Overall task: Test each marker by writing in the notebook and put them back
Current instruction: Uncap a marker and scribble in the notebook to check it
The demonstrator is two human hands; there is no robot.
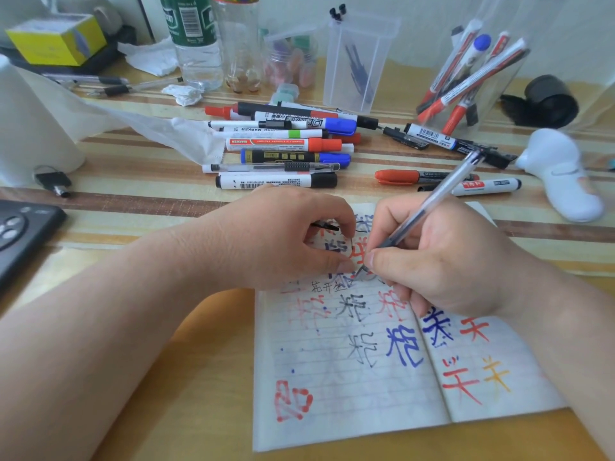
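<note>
The open lined notebook [366, 377] lies on the table, covered with red, blue, black and yellow test writing. My right hand [442, 261] grips a clear gel pen [436, 197] with its tip on the upper part of the page. My left hand [283, 237] rests on the notebook's top left and pinches a small black pen cap [327, 225]. A pile of markers [283, 141] lies beyond the hands. A clear holder [472, 71] at the back right has several red and blue markers standing in it.
Loose markers [449, 181] lie right of the pile. A clear box [359, 61], two bottles [196, 38], a paper roll [30, 128], keys [55, 181], a black device [20, 234], a white gadget [562, 174] and a black cup [549, 101] stand around.
</note>
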